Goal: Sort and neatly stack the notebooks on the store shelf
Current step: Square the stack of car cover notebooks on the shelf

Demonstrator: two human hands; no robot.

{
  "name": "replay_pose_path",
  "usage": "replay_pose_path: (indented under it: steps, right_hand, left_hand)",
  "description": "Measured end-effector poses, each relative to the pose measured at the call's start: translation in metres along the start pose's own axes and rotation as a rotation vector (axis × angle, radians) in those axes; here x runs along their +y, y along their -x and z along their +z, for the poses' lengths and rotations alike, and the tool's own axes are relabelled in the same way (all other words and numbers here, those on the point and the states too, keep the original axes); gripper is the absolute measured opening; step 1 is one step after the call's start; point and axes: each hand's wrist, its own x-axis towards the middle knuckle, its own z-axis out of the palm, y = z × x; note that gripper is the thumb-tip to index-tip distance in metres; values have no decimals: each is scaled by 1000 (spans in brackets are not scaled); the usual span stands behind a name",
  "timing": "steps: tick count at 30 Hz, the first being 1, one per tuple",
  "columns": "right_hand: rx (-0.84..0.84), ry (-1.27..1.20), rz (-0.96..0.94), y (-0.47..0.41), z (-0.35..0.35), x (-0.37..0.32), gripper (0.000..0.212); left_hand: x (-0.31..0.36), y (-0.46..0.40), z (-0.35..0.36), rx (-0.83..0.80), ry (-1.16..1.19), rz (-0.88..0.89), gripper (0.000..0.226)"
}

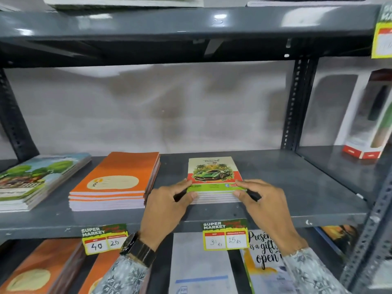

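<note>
On shelf (pixel 297 179): hands (pixel 214 205) gripping notebk stack (pixel 213 172)

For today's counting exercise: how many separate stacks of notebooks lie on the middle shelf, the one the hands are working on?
3. The tree-cover stack at far left, the orange stack beside it, and the green car stack between both hands. More may lie beyond the left edge.

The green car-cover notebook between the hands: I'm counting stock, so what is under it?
Under the green car-cover notebook lies a stack of similar notebooks on the grey metal shelf; only their white page edges show. Their covers are hidden, and both hands' fingers mask the stack's front corners.
</note>
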Motion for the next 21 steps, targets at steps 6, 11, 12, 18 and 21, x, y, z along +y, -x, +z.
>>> replay_pose_path:
  steps: [6, 11, 12, 18, 21]
  right_hand:
    - [13, -30, 16, 1, 3, 1, 32]
    - [11, -63, 24, 0, 3, 3, 32]
    - [13, -64, 21, 1, 4, 3, 32]
    - [23, -42, -4, 1, 4, 5, 31]
    - [20, -24, -5, 1, 5, 7, 31]
  left_hand:
    - [-4, 0, 1, 22, 42, -68, 45]
    - [-3, -1, 0, 19, 115, -87, 39]
    - [-3, -1, 0, 16, 126, -88, 39]
    - [-2, 0, -1, 6, 137, -95, 39]
    - [-2, -1, 0, 5, 111, -101, 40]
